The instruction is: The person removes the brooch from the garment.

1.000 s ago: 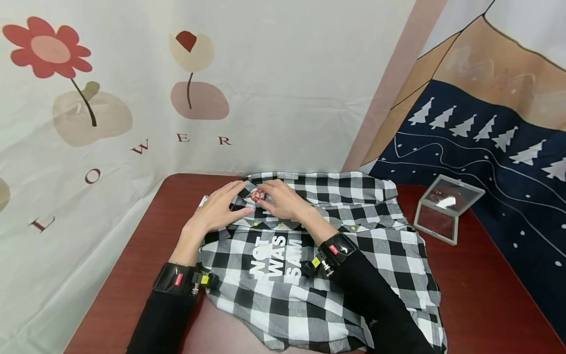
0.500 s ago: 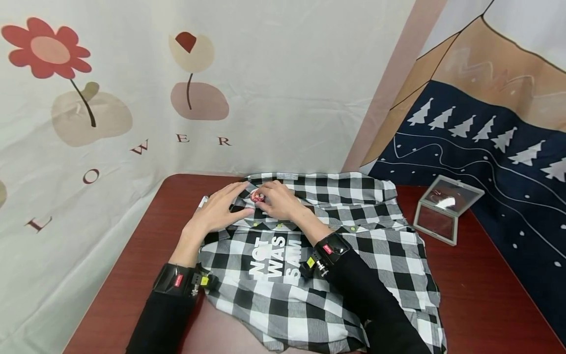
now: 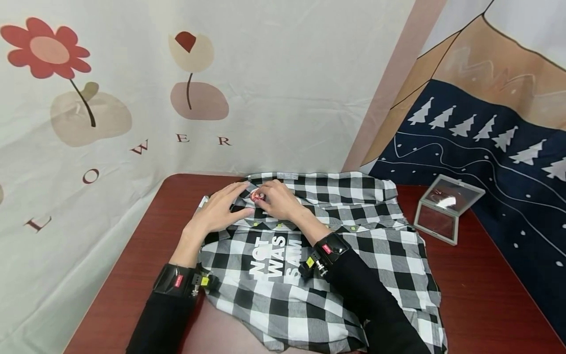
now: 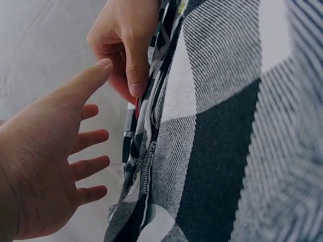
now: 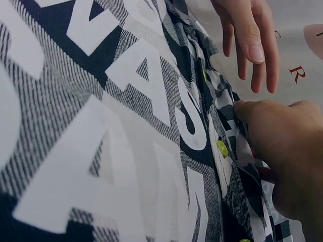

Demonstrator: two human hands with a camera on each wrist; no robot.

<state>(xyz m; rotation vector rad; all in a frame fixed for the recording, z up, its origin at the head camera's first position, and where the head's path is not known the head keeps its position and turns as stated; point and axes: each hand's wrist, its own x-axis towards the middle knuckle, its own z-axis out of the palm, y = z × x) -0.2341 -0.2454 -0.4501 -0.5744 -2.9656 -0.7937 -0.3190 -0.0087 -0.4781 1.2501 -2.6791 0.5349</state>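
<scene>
A black-and-white checked shirt (image 3: 309, 305) with white lettering and yellow-green buttons lies spread on the table. Near its collar sits a small round red patterned badge (image 3: 255, 195). My right hand (image 3: 280, 200) pinches this badge at its right edge between thumb and curled fingers; in the left wrist view a sliver of red badge (image 4: 137, 107) shows below the thumb. To the left, my left hand (image 3: 216, 210) hovers by the collar, thumb and fingers spread with nothing between them, as the left wrist view shows too.
A clear hinged case (image 3: 438, 219) stands with its lid up on the reddish-brown table (image 3: 468, 290), right of the shirt. Behind the table hangs a pale cloth (image 3: 287, 88) with flower prints; a navy cloth (image 3: 477, 162) with tree prints is at the right.
My right hand has shifted slightly left and its fingers have closed in on the badge, covering more of its right side. The left hand and the shirt look the same.
</scene>
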